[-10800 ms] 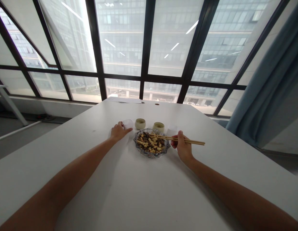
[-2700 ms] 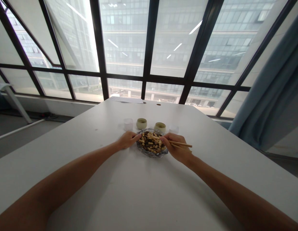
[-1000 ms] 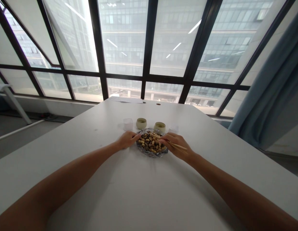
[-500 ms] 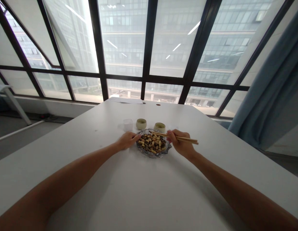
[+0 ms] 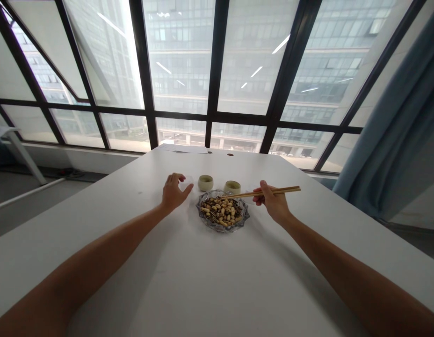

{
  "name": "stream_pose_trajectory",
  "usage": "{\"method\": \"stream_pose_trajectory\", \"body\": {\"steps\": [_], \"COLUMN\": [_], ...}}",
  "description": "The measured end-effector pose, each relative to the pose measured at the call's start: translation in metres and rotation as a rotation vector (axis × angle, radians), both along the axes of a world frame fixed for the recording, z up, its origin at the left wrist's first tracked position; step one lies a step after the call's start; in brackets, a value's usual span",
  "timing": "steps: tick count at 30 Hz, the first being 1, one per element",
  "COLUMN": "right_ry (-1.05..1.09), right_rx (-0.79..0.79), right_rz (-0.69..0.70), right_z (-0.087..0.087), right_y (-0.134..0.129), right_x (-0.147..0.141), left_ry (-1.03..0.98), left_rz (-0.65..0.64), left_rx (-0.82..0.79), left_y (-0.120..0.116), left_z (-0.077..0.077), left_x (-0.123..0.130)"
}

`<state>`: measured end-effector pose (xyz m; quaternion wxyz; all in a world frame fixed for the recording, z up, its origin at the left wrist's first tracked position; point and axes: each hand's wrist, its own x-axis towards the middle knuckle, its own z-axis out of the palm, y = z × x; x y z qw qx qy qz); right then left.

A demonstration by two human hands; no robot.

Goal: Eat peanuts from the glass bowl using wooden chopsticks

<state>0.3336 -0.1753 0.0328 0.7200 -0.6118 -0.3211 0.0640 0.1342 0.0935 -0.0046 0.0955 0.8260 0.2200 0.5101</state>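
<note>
A clear glass plate [image 5: 222,229] with a jagged rim holds peanuts and dark seeds [image 5: 222,210]. My right hand [image 5: 272,201] grips a pair of wooden chopsticks [image 5: 285,190], whose tips are over the back of the plate. To the left of the plate is my left hand [image 5: 175,191], thumb and fingers apart, holding nothing. It partly hides a small clear container [image 5: 189,180] just beyond it. Two pale green cups, a left one [image 5: 205,183] and a right one [image 5: 232,187], stand behind the plate.
The white table [image 5: 203,281] reaches to the windows. Papers [image 5: 184,149] lie at its far edge, near two small round dark spots. A blue curtain [image 5: 388,140] hangs on the right. At the far left is another table's white leg [image 5: 27,157].
My left hand has let go of the plate's rim, opened, and moved left and away from me to the clear container. My right hand has shifted right with the chopsticks, which now lie flatter.
</note>
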Motion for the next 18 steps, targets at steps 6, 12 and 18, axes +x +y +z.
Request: {"method": "stream_pose_trajectory", "body": {"steps": [6, 12, 18], "right_ry": [0.101, 0.151, 0.17], "right_rx": [0.04, 0.049, 0.069], "right_rz": [0.055, 0.076, 0.055], "right_z": [-0.012, -0.023, -0.041], "right_y": [0.003, 0.006, 0.011], "right_x": [0.013, 0.011, 0.005], "left_ry": [0.012, 0.205, 0.257], "left_rz": [0.0, -0.135, -0.161], "left_rx": [-0.164, -0.505, -0.499], "left_y": [0.044, 0.058, 0.061], "left_z": [-0.023, -0.031, -0.028], "left_x": [0.008, 0.016, 0.015]}}
